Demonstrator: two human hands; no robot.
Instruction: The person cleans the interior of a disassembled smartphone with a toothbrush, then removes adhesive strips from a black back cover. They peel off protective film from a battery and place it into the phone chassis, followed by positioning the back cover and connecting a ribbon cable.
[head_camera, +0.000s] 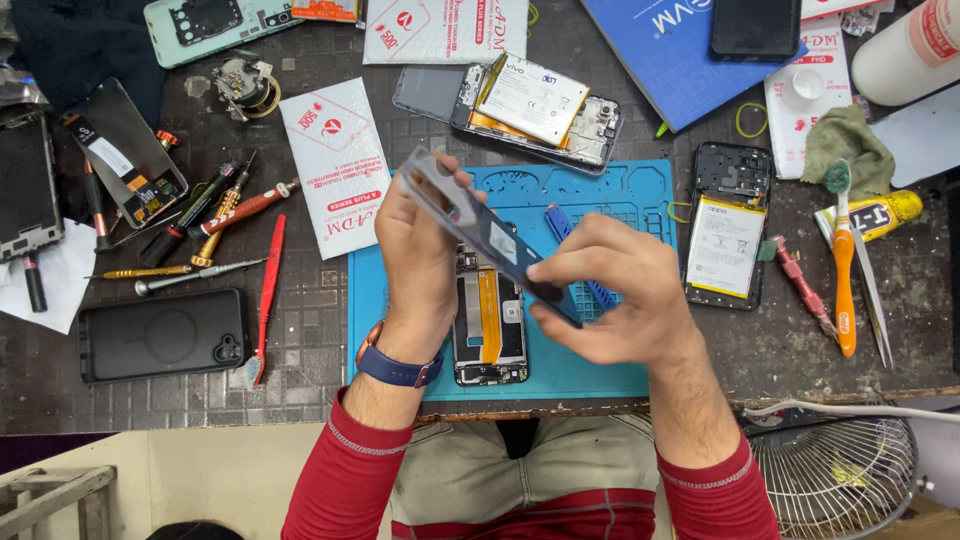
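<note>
Two hands hold one thin dark phone panel (490, 235) up above the blue work mat (640, 200), slanted from far left to near right. The left hand (420, 240) pinches its far end between thumb and fingers; the right hand (620, 295) pinches the near end, fingers curled around the edge. Directly beneath, on the mat, lies an opened phone body (490, 330) with an orange flex strip exposed, so the panel is already off the body and apart from it; the body's insides are bare and nothing has been closed up yet. A blue plastic pry tool (575, 240) lies on the mat just right of it, partly hidden by the right hand.

Of containers, only a white bottle (905, 50) shows at the far right corner; its contents cannot be seen. Two other opened phones, one far (530, 105) and one right (728, 225), carry their batteries. Screwdrivers (200, 225) lie spread to the left on the dark table (300, 380).
</note>
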